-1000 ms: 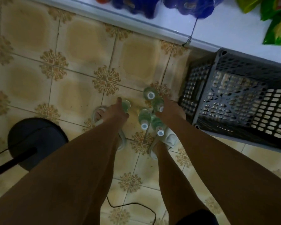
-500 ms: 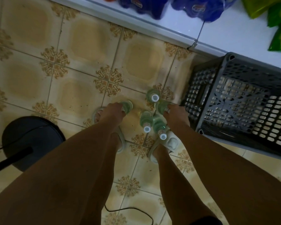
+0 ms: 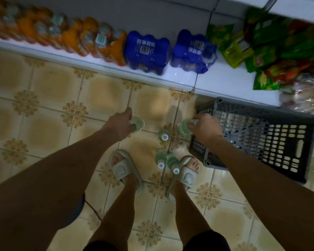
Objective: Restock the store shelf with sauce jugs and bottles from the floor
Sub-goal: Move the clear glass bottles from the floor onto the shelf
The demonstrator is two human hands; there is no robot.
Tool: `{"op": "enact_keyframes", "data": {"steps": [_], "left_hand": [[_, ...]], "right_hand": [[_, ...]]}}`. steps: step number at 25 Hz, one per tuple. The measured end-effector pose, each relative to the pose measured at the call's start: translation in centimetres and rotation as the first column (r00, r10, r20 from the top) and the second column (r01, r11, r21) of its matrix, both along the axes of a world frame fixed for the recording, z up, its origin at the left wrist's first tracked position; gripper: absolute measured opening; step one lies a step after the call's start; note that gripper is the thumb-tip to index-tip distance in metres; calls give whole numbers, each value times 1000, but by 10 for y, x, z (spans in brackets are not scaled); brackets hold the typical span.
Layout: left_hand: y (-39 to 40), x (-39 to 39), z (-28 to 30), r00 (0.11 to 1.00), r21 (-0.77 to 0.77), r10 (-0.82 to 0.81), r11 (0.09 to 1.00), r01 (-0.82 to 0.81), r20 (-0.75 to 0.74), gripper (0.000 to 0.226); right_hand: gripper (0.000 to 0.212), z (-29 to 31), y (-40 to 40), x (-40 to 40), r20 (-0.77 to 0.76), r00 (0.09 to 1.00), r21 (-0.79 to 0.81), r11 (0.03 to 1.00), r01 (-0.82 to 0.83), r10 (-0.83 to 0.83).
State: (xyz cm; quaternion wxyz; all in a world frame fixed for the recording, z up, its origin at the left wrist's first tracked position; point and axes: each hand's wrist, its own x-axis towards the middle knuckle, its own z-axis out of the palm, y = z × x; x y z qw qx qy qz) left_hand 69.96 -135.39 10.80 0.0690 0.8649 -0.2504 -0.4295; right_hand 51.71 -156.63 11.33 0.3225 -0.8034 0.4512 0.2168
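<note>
1. Patterned tile floor (image 3: pixel 49 134) underfoot; low white shelf (image 3: pixel 230 84) along the far edge, stocked left to right with orange packs (image 3: pixel 91 40), blue shrink-wrapped packs (image 3: pixel 147 51) and green snack bags (image 3: pixel 257 46). Dark crate (image 3: pixel 261 140) lying on the floor at right.
2. Left hand (image 3: pixel 119 124): fingers curled around the top of a pale green bottle (image 3: pixel 139 124), apparently lifted clear of the tiles, though blur makes that uncertain.
3. Three more bottles standing between the feet and the hands: one (image 3: pixel 164 135) further out, two (image 3: pixel 160 159) (image 3: pixel 173 163) touching each other just beside the right sandal (image 3: pixel 188 171).
4. Right hand (image 3: pixel 205 128): pinching another bottle (image 3: pixel 184 126) by the neck, near the crate's corner.
5. Handling, as a guess: small capped plastic bottles, light, rigid at neck and cap, softer and slicker in the body. Best held at the neck under the cap, as now; upright ones tip easily if knocked.
</note>
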Motion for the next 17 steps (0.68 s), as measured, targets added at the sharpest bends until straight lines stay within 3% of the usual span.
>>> {"op": "enact_keyframes", "data": {"steps": [8,11,17], "left_hand": [[-99,71,165,925,-133,-357,918,373,133,26],[-137,87,236,886,-120,-448,880,460,116,22],[-197,105,362,814,-171,-504,810,561,288,15]], "right_hand": [[22,146,-35,42,291,944,-61,982,178,-153],[30,202,-53,63,332,936,-131,977,167,-116],[36,328,-90,101,471,882,-289,941,174,-19]]}}
